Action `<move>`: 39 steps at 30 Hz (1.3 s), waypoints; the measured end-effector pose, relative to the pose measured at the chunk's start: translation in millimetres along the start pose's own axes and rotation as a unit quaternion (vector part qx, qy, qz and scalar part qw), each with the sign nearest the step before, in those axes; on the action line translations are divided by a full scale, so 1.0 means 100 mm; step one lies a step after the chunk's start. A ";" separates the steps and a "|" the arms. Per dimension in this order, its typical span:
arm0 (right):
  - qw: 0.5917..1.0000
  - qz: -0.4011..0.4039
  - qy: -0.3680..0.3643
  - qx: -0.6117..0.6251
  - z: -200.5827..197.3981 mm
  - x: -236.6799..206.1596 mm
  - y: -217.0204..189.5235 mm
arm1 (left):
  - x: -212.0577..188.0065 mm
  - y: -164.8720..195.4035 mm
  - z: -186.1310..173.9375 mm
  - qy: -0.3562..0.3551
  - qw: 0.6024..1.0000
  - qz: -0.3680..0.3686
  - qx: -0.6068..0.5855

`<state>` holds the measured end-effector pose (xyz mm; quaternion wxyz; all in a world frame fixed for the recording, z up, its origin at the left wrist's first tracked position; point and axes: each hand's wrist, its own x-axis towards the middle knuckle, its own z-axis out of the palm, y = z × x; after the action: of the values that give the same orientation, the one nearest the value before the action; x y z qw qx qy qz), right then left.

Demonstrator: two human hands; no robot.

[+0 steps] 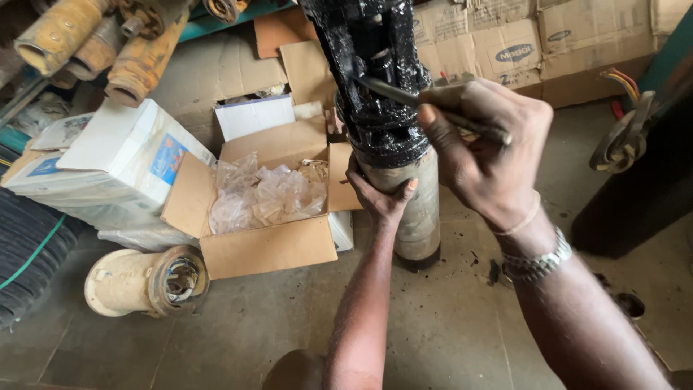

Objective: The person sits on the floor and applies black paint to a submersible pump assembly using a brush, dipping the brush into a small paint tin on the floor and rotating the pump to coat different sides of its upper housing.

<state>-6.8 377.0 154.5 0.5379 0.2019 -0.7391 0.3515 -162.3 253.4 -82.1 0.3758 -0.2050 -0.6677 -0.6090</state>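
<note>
The left hand (pixel 380 193) is wrapped around the lower part of a tall upright cylindrical metal pump body (pixel 393 137), fingers curled on the pale, dirty casing just below where thick black grease coats the upper section. The right hand (pixel 485 155) is closed around a thin dark metal rod tool (pixel 433 108), pinching it between thumb and fingers, with the tip pushed into the greasy black upper part of the cylinder. A metal wristwatch (pixel 538 263) and a thin band sit on the right wrist.

The cylinder stands on end on the grey concrete floor (pixel 447 325), its base just behind the left forearm. Just to its left lies an open brown cardboard box (pixel 267 249) holding crumpled clear plastic bags (pixel 263 191). Beside that box is a white carton with a blue label (pixel 123 155), and in front of it a cream-coloured cylindrical pump housing (pixel 144 280) lies on its side. Rusty yellow pipes (pixel 94 43) lie stacked at the upper left, and flattened cardboard cartons (pixel 563 43) stand against the back. A black ribbed hose (pixel 29 249) lies at the far left.
</note>
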 end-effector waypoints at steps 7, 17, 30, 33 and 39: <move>0.995 0.058 0.055 0.055 0.01 0.12 -0.12 | -0.01 -0.02 -0.01 -0.006 1.000 0.003 0.008; 0.998 -0.025 0.052 0.022 0.07 0.08 0.00 | -0.01 0.01 0.01 0.010 1.000 0.006 0.006; 0.998 0.027 -0.044 0.028 -0.01 0.02 -0.01 | -0.01 -0.07 0.00 0.000 1.000 0.008 0.029; 0.999 0.024 -0.022 0.042 0.01 -0.05 0.03 | -0.02 -0.04 0.00 -0.002 1.000 0.006 0.025; 0.997 0.033 0.010 0.074 0.07 -0.11 0.02 | -0.03 -0.03 -0.01 -0.005 1.000 0.007 0.029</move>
<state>-8.5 372.4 142.8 0.5170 0.2128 -0.7119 0.4250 -162.4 252.1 -86.0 0.3825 -0.2015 -0.6857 -0.5856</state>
